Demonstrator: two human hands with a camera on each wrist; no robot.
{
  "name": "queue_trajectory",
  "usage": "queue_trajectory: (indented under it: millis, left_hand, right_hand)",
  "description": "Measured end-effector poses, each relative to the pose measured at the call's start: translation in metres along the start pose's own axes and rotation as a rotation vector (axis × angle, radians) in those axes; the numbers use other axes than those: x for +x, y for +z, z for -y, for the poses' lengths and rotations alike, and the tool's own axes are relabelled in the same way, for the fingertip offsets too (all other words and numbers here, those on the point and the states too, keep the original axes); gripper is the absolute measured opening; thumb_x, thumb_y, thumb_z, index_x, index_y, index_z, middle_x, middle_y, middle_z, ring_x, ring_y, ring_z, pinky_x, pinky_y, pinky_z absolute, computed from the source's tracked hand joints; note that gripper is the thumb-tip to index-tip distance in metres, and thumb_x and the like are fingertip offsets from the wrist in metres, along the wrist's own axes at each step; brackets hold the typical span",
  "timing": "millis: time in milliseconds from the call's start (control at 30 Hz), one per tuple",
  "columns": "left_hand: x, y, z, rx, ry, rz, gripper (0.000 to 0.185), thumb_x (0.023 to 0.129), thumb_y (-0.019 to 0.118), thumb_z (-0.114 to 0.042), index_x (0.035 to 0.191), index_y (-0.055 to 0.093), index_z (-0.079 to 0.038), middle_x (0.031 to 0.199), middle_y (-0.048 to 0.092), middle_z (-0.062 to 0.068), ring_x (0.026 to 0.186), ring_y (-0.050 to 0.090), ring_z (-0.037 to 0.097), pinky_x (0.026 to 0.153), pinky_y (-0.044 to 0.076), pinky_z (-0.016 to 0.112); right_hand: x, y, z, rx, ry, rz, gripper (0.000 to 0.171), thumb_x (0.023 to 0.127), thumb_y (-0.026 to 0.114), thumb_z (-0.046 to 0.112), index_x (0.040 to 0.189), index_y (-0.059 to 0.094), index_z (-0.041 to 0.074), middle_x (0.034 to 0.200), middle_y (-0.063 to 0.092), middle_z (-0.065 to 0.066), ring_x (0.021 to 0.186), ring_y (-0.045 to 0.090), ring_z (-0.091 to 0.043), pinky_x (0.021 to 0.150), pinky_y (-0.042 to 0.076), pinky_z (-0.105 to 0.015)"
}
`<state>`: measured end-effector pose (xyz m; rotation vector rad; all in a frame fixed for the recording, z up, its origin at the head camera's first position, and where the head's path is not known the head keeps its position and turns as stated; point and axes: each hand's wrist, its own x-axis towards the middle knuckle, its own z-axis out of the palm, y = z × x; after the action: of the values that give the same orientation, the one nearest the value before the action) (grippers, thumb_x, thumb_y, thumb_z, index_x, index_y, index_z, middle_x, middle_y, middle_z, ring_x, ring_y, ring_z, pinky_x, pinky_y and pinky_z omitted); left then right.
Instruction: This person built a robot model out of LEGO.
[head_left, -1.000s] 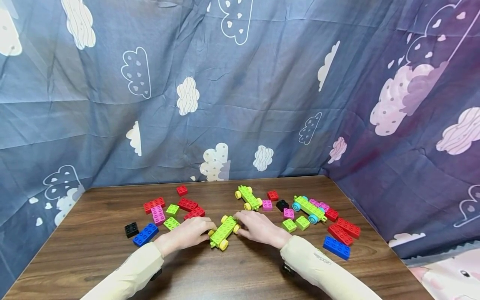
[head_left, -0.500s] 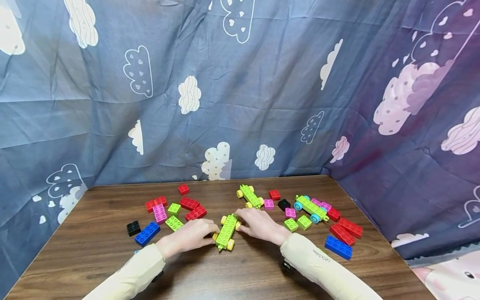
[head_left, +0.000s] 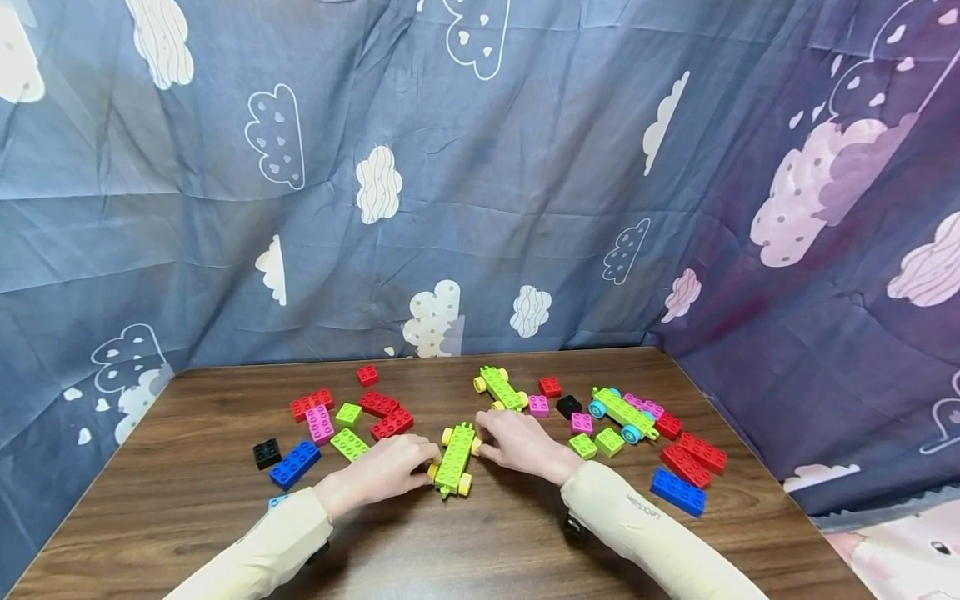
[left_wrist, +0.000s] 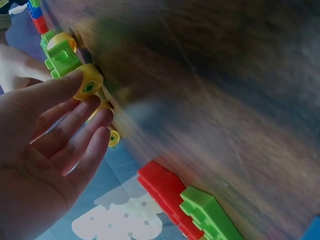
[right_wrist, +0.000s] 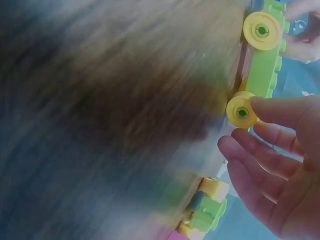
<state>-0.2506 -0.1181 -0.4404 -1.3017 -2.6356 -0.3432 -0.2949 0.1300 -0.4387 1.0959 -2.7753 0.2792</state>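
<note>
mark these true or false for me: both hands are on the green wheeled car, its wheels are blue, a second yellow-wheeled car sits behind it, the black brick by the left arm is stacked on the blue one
1. Both hands touch the green car: true. The left hand and right hand touch the green car from either side.
2. Its wheels are blue: false. They are yellow; the blue-wheeled car sits further right.
3. A second yellow-wheeled car sits behind it: true.
4. The black brick is stacked on the blue brick: false. It lies beside it on the table.
</note>
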Motion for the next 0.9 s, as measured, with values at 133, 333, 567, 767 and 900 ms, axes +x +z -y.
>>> queue_trajectory:
  millis: [133, 333, 567, 767, 900]
  left_hand:
    - [0.001, 0.000, -0.003, -0.007, -0.001, 0.006, 0.014, 0.085, 0.077, -0.018, 0.093, 0.066, -0.013, 0.083, 0.065, -0.001, 0.073, 0.054, 0.003, 0.064, 0.047, 0.019]
    - [0.000, 0.001, -0.007, 0.020, 0.009, -0.010, 0.015, 0.084, 0.078, -0.019, 0.091, 0.066, -0.014, 0.082, 0.064, -0.002, 0.072, 0.054, 0.003, 0.064, 0.047, 0.020]
    - [-0.002, 0.005, -0.012, 0.053, -0.019, -0.018, 0.019, 0.082, 0.080, -0.022, 0.093, 0.067, -0.014, 0.084, 0.064, -0.003, 0.075, 0.055, 0.005, 0.064, 0.047, 0.020]
    - [-0.001, 0.007, -0.016, 0.080, -0.017, -0.046, 0.017, 0.082, 0.080, -0.023, 0.088, 0.067, -0.015, 0.080, 0.062, -0.006, 0.073, 0.053, 0.006, 0.061, 0.043, 0.019]
    - [0.001, 0.007, -0.018, 0.083, -0.021, -0.050, 0.015, 0.082, 0.080, -0.023, 0.086, 0.068, -0.015, 0.081, 0.064, -0.004, 0.075, 0.055, 0.008, 0.062, 0.045, 0.020]
  right_hand:
    - [0.001, -0.001, -0.002, -0.014, -0.014, -0.017, 0.019, 0.087, 0.076, 0.025, 0.087, 0.060, 0.014, 0.079, 0.062, 0.002, 0.068, 0.051, -0.009, 0.053, 0.038, -0.023]
    - [0.003, -0.001, 0.000, -0.011, -0.007, -0.005, 0.020, 0.087, 0.076, 0.026, 0.088, 0.060, 0.015, 0.080, 0.062, 0.002, 0.069, 0.053, -0.010, 0.052, 0.039, -0.023]
    - [0.005, -0.002, 0.003, -0.023, 0.006, 0.015, 0.024, 0.084, 0.078, 0.029, 0.089, 0.061, 0.014, 0.079, 0.060, 0.002, 0.067, 0.049, -0.010, 0.051, 0.036, -0.023]
    - [0.008, -0.002, 0.001, -0.045, 0.006, 0.021, 0.022, 0.085, 0.078, 0.028, 0.089, 0.061, 0.014, 0.081, 0.063, 0.001, 0.071, 0.058, -0.014, 0.053, 0.042, -0.026]
    - [0.009, -0.002, 0.000, -0.055, 0.004, 0.023, 0.019, 0.086, 0.076, 0.025, 0.089, 0.062, 0.013, 0.083, 0.064, 0.000, 0.074, 0.060, -0.015, 0.056, 0.046, -0.028]
